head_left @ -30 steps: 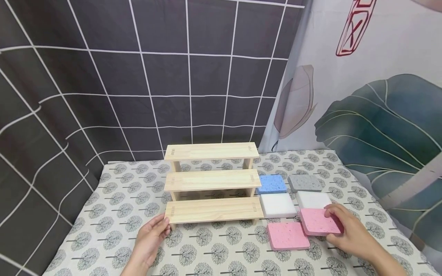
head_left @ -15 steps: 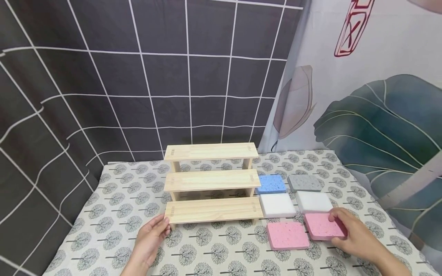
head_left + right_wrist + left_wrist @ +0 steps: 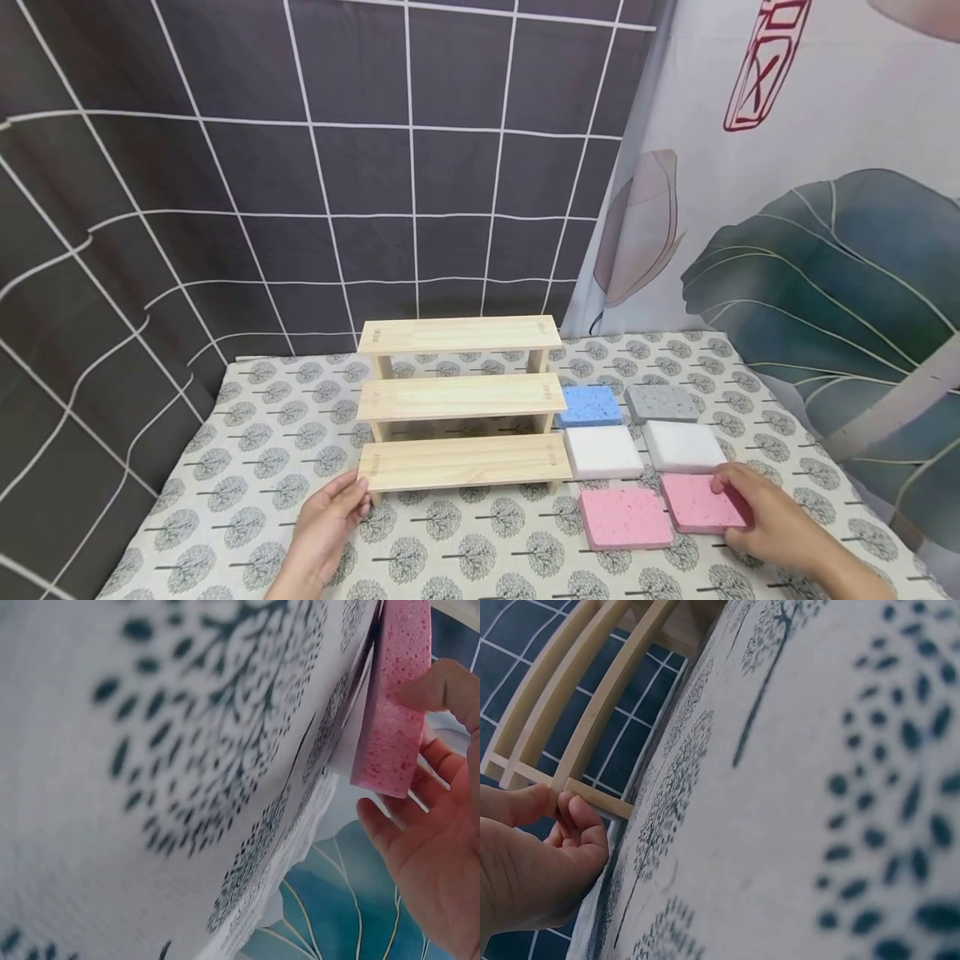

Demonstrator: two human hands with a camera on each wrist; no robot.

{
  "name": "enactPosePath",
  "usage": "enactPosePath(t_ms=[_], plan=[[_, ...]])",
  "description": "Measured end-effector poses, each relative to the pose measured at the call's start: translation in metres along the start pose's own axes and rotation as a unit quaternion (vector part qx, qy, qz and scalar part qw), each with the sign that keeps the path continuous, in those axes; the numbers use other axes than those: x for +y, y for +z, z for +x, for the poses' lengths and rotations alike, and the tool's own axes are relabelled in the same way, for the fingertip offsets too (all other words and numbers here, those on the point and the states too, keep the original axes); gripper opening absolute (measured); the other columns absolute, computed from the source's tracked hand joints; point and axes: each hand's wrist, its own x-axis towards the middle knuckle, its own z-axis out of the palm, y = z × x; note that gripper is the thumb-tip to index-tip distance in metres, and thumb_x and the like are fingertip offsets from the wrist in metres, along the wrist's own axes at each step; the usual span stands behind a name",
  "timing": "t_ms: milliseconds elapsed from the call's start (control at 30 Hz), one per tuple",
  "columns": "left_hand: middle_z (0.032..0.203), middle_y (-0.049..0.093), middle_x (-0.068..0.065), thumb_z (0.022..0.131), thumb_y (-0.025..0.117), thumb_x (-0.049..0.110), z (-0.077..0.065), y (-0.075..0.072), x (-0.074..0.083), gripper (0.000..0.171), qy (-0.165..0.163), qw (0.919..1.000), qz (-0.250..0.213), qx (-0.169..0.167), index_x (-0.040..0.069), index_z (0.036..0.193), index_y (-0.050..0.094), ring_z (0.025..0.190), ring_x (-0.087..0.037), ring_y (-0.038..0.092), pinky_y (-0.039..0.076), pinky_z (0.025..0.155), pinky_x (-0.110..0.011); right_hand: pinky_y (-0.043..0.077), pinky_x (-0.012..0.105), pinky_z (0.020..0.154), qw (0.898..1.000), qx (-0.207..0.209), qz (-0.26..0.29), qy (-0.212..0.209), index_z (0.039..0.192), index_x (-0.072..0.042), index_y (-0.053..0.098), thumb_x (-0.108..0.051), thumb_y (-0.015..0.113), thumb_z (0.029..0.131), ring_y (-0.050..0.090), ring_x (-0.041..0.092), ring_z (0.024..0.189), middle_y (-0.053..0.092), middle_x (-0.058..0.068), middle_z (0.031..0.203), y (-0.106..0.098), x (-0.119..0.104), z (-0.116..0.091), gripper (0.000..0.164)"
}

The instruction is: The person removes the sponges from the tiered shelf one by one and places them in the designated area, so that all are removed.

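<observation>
A three-tier wooden shelf (image 3: 463,398) stands mid-table. My left hand (image 3: 324,525) pinches the left front corner of its lowest board; in the left wrist view the thumb and fingers (image 3: 585,821) close on that wooden end. My right hand (image 3: 772,517) holds a pink sponge (image 3: 697,504) by its right end. In the right wrist view the thumb rests on the pitted pink sponge (image 3: 394,705), and the other fingers are partly hidden behind it. Another pink sponge (image 3: 626,518) lies just left of the held one.
Behind the pink sponges lie two white sponges (image 3: 603,452), then a blue sponge (image 3: 590,406) and a grey sponge (image 3: 662,402). The blue one sits close against the shelf's right side. A tree-print cloth (image 3: 247,467) covers the table, with a dark grid curtain (image 3: 450,167) behind.
My right hand has moved the pink sponge slightly right and nearer to me, away from the white sponge and the other pink one. My left hand stays on the shelf. The head view shifted slightly.
</observation>
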Motion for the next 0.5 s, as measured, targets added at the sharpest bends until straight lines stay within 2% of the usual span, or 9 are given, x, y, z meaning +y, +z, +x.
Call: enactPosePath(t_ms=[133,333,500], plan=[[0.104,0.062,-0.005,0.103,0.057,0.014,0.0010,-0.0001,-0.0008,0.054,0.003,1.0000,-0.002,0.000,-0.013,0.145,0.036,0.093,-0.013,0.057,0.055,0.080,-0.019,0.012,-0.005,0.092,1.000,-0.006,-0.010,-0.002,0.097,-0.022,0.059,-0.003,0.089,0.044,0.059,0.018,0.098,0.063,-0.001,0.113,-0.0005,0.0023,-0.0022,0.064],[0.103,0.062,-0.004,0.104,0.057,0.014,0.0017,0.0001,-0.0010,0.054,0.001,1.0000,-0.004,-0.001,-0.012,0.146,0.036,0.093,-0.012,0.057,0.055,0.080,-0.019,0.007,-0.006,0.093,1.000,-0.005,-0.027,0.002,0.097,-0.020,0.062,-0.003,0.090,0.041,0.061,0.033,0.101,0.067,0.007,0.114,-0.0003,0.0043,-0.0046,0.064],[0.103,0.062,-0.004,0.104,0.057,0.013,0.0012,0.0006,-0.0009,0.053,0.000,1.0000,-0.004,0.002,-0.012,0.145,0.037,0.093,-0.012,0.057,0.055,0.080,-0.019,0.015,-0.004,0.093,0.999,0.005,-0.032,-0.014,0.096,-0.019,0.064,-0.005,0.092,0.038,0.061,0.031,0.100,0.067,0.008,0.113,0.0001,0.0067,-0.0069,0.066]])
